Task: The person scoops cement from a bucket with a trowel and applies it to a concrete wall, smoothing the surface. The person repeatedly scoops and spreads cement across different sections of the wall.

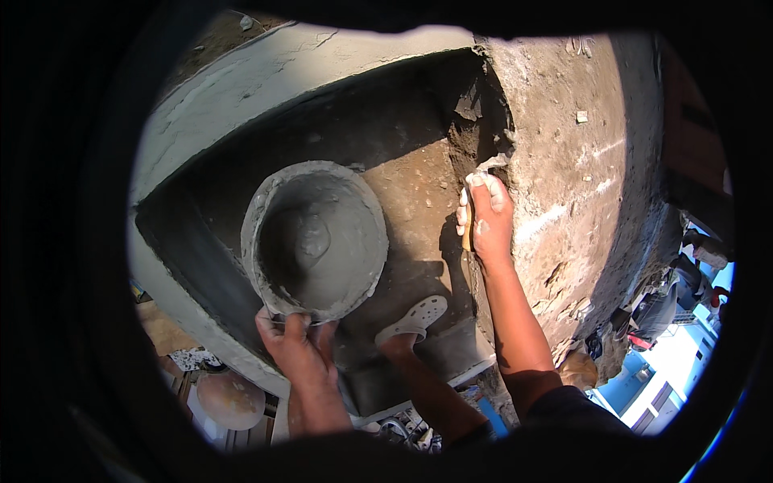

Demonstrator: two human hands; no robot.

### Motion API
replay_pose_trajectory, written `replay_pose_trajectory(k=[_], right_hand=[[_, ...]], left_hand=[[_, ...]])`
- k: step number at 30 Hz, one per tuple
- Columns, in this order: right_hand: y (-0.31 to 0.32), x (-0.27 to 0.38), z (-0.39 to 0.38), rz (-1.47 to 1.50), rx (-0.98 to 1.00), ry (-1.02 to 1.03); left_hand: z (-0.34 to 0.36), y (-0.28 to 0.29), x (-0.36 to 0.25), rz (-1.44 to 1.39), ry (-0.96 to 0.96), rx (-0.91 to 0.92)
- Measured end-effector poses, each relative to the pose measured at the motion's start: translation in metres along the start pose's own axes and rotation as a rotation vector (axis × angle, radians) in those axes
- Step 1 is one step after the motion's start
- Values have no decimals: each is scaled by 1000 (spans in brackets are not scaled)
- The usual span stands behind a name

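My left hand grips the near rim of a round bucket, its fingers wrapped over the edge. The bucket is crusted with grey mortar, and wet grey mortar lies inside it. On the right, my right hand is closed around the yellowish handle of a trowel. The trowel's far end is at the broken inner edge of a rough wall, where its blade is mostly hidden by my fingers and grey material.
My foot in a light clog with holes stands inside the dark, grey-coated basin. A pale plastered ledge borders its far and left sides. A whitish rounded object sits outside at the lower left. Assorted clutter lies at the lower right.
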State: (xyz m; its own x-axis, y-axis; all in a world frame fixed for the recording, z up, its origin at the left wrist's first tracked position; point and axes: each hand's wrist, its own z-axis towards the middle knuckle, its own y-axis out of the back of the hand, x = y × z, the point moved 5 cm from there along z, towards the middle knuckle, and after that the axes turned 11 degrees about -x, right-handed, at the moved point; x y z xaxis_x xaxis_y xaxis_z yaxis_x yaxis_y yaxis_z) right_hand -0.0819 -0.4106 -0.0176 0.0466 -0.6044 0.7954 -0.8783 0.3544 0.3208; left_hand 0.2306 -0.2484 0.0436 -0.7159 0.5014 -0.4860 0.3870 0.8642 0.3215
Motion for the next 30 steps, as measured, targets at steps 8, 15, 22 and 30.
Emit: replay_pose_trajectory(k=[8,15,22,30], right_hand=[[16,-115,22,-779,-67,271],[-13,-143,70,-382,-224,107],[32,-77,-3,-363,-204,451],[7,-107,66,-324,17,-130]], left_hand=[[3,-4,6,-9,-4,2],[0,-12,5,37,-18,51],[0,-9,14,90,-40,75],[-9,-19,14,71,-28,53]])
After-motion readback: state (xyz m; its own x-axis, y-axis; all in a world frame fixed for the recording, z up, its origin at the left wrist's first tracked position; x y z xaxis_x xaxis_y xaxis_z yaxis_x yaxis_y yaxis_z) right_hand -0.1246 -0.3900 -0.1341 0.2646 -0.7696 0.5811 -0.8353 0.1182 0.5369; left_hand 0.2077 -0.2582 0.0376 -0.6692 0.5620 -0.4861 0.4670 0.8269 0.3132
